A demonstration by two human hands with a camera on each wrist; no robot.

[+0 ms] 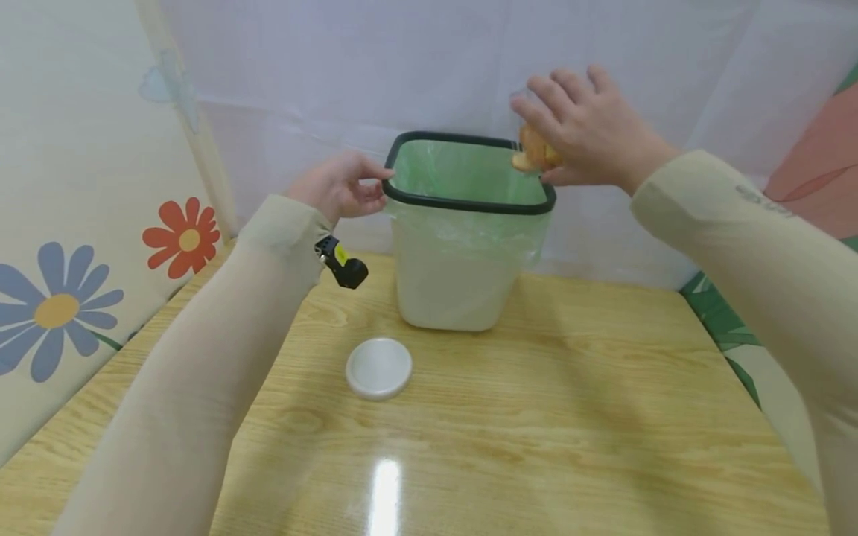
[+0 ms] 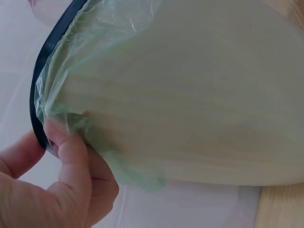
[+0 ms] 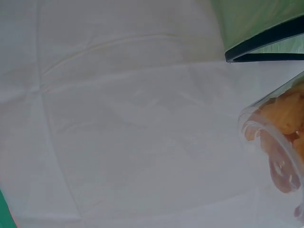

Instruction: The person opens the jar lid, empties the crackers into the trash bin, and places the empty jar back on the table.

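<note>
A cream trash bin [image 1: 449, 283] with a black rim ring [image 1: 469, 205] and a thin green bag liner [image 1: 462, 167] stands upright on the table. At its left edge my left hand [image 1: 342, 186] pinches the rim, thumb on one side and curled fingers on the other, where the liner [image 2: 85, 52] folds over outside. Above the right corner of the rim, my right hand [image 1: 586, 130] grips a clear jar [image 3: 251, 114], tipped with its mouth toward the bin. Orange-yellow pieces [image 3: 285, 114] fill part of the jar; some show at its mouth.
A round white lid [image 1: 379, 368] lies on the wood-grain table [image 1: 509, 432] in front of the bin. Close behind the bin hangs a white cloth [image 1: 322, 67]. Flower-printed cloth [image 1: 87, 171] borders the left side, and printed fabric [image 1: 818, 164] the right.
</note>
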